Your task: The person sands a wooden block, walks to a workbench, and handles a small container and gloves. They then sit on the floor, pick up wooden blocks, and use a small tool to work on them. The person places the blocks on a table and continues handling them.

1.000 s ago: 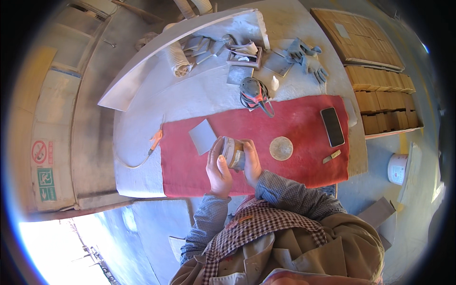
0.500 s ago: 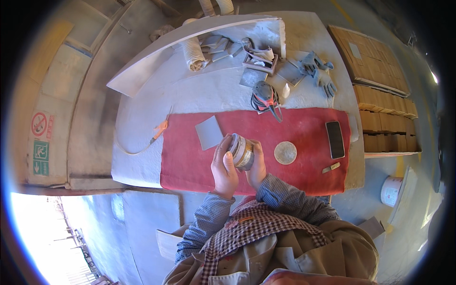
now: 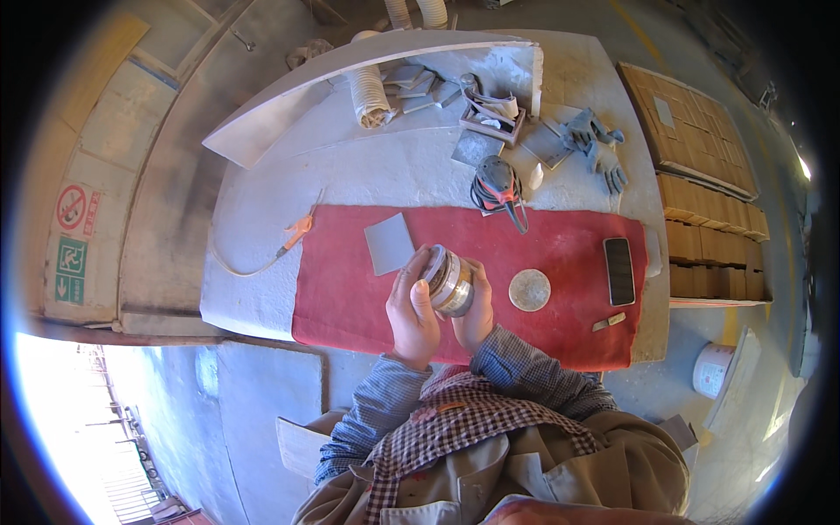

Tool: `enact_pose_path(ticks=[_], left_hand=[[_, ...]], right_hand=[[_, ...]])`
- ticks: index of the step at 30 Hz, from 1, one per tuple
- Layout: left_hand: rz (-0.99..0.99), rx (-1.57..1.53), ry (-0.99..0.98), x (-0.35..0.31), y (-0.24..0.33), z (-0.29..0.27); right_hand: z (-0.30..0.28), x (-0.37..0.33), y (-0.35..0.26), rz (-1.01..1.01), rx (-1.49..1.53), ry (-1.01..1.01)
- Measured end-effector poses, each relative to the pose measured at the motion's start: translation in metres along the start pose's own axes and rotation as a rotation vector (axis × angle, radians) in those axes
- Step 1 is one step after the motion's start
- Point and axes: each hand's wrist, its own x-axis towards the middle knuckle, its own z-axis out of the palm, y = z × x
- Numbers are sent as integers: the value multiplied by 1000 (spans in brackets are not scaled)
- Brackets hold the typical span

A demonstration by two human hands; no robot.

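Between my two hands I hold a short round jar (image 3: pixel 454 287) with a clear wall and a brown band, tilted above the red cloth (image 3: pixel 560 328). My left hand (image 3: pixel 413 306) wraps its left side, thumb toward me. Around the right side closes my right hand (image 3: pixel 477 308), its fingers partly behind the jar. A grey square sheet (image 3: pixel 388 244) lies on the cloth just beyond my left hand. To the right of my right hand rests a pale, speckled round disc (image 3: pixel 529 290). What the jar contains I cannot make out.
A sander (image 3: pixel 497 182) with its cord stands beyond the cloth. An orange air blow gun (image 3: pixel 297 232) lies left, a phone (image 3: pixel 619 271) right. Grey gloves (image 3: pixel 604 157), a small box (image 3: pixel 492 122) and a ribbed hose (image 3: pixel 368 98) sit farther back. Stacked cartons (image 3: pixel 704 210) stand beside the table.
The whole view has shifted slightly, so the table's things appear a little lower and more to the right. Both hands still hold the jar, which looks slightly turned.
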Motion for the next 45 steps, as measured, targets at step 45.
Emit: enact_pose_path(ticks=[45], left_hand=[[307,0,-378,73,149,25]], right_hand=[[28,23,-109,-543,275,-144]])
